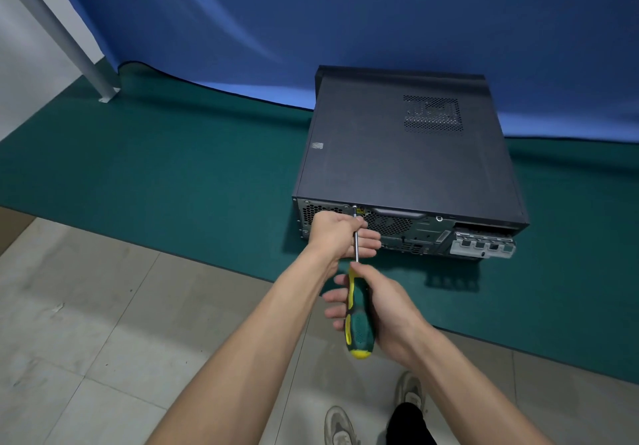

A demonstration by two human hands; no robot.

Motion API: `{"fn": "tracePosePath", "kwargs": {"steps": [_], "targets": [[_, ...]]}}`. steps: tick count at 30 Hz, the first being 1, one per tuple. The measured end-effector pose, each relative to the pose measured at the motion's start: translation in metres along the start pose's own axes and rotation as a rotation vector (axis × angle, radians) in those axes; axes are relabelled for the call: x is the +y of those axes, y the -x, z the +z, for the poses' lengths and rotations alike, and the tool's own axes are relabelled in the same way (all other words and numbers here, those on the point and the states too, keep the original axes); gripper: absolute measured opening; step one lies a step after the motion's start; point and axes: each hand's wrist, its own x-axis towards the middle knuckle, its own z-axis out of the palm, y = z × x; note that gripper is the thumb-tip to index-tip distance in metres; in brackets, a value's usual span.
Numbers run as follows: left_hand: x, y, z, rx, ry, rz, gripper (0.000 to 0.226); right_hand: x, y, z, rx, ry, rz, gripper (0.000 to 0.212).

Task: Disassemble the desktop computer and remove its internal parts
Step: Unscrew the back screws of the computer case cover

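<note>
Screwdriver [356, 292] tip toward computer [408, 164]

No text, brand, number or sign can be read anywhere. The computer case [408, 154] carries a small pale sticker [317, 145] near the left edge of its top panel, but whatever is printed on it is too small and blurred to make out. A little yellow label [360, 209] sits on the rear panel by the top edge, partly hidden behind the screwdriver [356, 292] shaft; its marking cannot be read either. The screwdriver's green and yellow handle shows no legible lettering.
</note>
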Motion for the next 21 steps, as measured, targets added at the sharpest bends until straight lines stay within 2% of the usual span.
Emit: {"fn": "tracePosePath", "kwargs": {"steps": [3, 5, 9, 16, 21], "targets": [[-0.001, -0.001, -0.001, -0.039, 0.055, -0.017, 0.017, 0.001, -0.001, -0.003, 0.042, 0.062, -0.084, 0.023], [-0.002, -0.001, 0.0, -0.017, 0.049, -0.001, 0.013, 0.003, -0.002, -0.001, 0.129, 0.095, -0.123, 0.02], [-0.003, -0.004, 0.006, 0.06, 0.125, 0.024, 0.007, 0.004, -0.003, 0.001, 0.191, 0.135, -0.145, 0.024], [-0.001, -0.013, 0.01, 0.156, 0.348, -0.028, 0.012, -0.003, -0.001, -0.005, 0.287, 0.354, -0.189, 0.023], [-0.009, -0.012, 0.011, 0.147, 0.441, -0.001, 0.011, -0.005, 0.0, -0.016, 0.408, 0.597, -0.243, 0.025]]}}
